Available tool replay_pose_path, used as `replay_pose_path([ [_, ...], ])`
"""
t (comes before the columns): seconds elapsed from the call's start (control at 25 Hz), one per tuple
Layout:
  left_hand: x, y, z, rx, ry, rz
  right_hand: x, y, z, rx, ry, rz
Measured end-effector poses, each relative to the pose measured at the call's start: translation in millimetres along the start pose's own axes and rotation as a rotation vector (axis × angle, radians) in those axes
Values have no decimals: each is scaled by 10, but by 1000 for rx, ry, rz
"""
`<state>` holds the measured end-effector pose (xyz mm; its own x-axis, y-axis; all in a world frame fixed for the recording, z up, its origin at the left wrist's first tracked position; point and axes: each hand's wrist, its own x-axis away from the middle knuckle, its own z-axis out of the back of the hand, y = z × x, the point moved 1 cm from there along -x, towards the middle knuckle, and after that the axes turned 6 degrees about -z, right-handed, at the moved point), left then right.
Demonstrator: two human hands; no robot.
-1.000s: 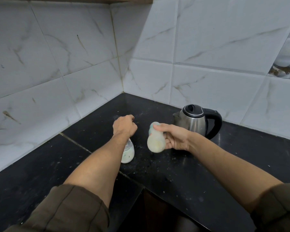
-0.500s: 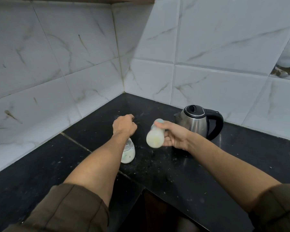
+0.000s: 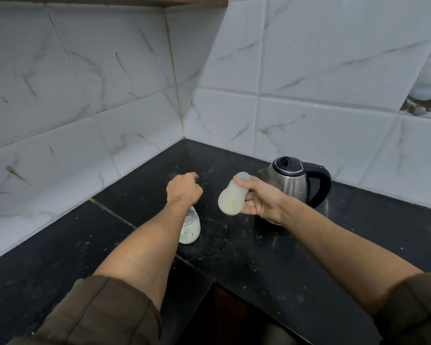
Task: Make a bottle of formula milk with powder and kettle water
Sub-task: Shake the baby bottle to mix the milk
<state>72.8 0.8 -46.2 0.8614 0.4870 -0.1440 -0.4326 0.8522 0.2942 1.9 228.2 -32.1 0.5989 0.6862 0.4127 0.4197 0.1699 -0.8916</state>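
Two baby bottles are in play on this corner of counter. The one in the air [image 3: 232, 197] is milky white with a faint yellowish patch near its base and a pale blue top, blurred as if caught mid-shake; it lies tilted, its base towards the person and its top pointing away towards the wall. The right hand [image 3: 260, 200] is wrapped around its narrow middle, thumb over the neck near the blue top and fingers curled under — a firm grip, held clear of the black countertop [image 3: 271, 257]. The second bottle [image 3: 190, 229] stands upright on the counter just left of it, clear above and white with milk in its lower part, partly hidden behind the left forearm. The left hand [image 3: 183, 188] is closed into a fist above that bottle's top; I cannot tell whether it grips the top or only rests there. Just behind the right hand sits a steel kettle [image 3: 292, 183] with a black lid and handle, lid shut. The counter is dusted with pale specks, and white marble-look tiles [image 3: 110, 70] meet in the corner behind. Both arms wear rolled olive-brown sleeves [image 3: 97, 312].
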Motion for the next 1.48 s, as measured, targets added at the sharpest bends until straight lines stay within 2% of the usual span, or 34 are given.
replay_pose_path([
  [0.12, -5, 7, 3, 1, -1, -1, 13, 27, 34, 110, -85, 51],
  [0.28, 0, 17, 2, -3, -3, -8, 6, 17, 50, -99, 24, 246],
  [0.44, 16, 19, -6, -6, -23, 2, 63, 20, -27, 137, -145, 328],
  [0.6, 27, 9, 12, -6, -10, -6, 70, -67, -15, 28, 29, 414],
  [0.76, 42, 11, 30, -6, -3, -10, 85, 15, -67, 345, -216, 292],
  [0.96, 61, -14, 58, -8, -10, -5, 76, -45, -48, 97, -21, 360],
  [1.12, 67, 9, 52, -9, -19, -2, 71, -7, -78, 313, -189, 277],
  [1.28, 59, 18, 59, -15, -7, -16, 36, -35, -57, 144, -46, 328],
  [1.4, 47, 13, 69, -15, 0, -6, 47, -22, -63, 325, -184, 263],
  [1.48, 41, 23, 65, -9, -3, -6, 56, -17, -54, 283, -162, 267],
])
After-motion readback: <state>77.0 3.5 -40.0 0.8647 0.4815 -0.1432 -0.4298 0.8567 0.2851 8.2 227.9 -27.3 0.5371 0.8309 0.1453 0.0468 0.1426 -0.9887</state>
